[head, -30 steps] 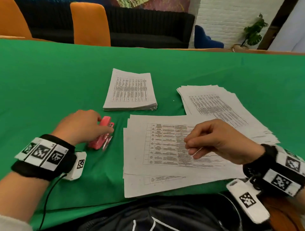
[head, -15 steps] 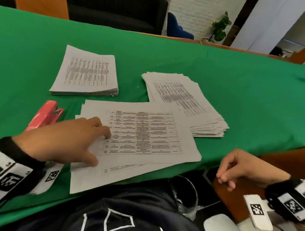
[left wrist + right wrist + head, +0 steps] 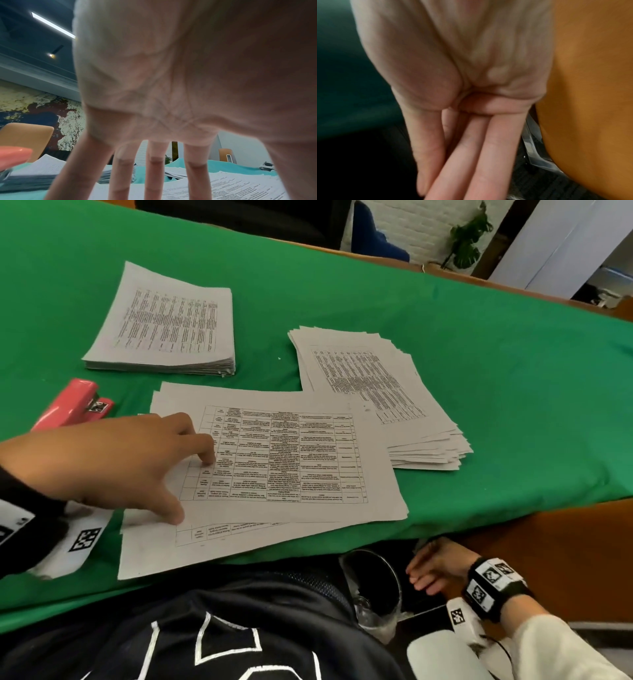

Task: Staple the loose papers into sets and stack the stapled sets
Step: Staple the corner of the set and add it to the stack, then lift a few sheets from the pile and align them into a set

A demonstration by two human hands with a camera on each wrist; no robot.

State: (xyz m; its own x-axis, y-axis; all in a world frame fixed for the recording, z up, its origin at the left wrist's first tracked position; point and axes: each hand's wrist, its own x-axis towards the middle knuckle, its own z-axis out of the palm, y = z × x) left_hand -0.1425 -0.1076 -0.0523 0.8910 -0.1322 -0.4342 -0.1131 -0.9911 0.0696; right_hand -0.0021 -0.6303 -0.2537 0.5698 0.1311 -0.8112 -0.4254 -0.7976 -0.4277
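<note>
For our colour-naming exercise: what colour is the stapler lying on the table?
The stapler is pinkish red, clearest in the head view.

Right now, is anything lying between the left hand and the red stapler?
Nothing visible does. The left hand rests its fingers on the loose sheets; the red stapler lies beside it on bare green cloth, untouched.

The green-covered surface [image 3: 479, 364] carries a neat stack of papers [image 3: 164, 326] at the upper left of the frame, a fanned pile of papers [image 3: 376, 392] at the right, loose sheets [image 3: 284, 460] in the centre, and a red stapler [image 3: 73, 404] at the left edge.
</note>
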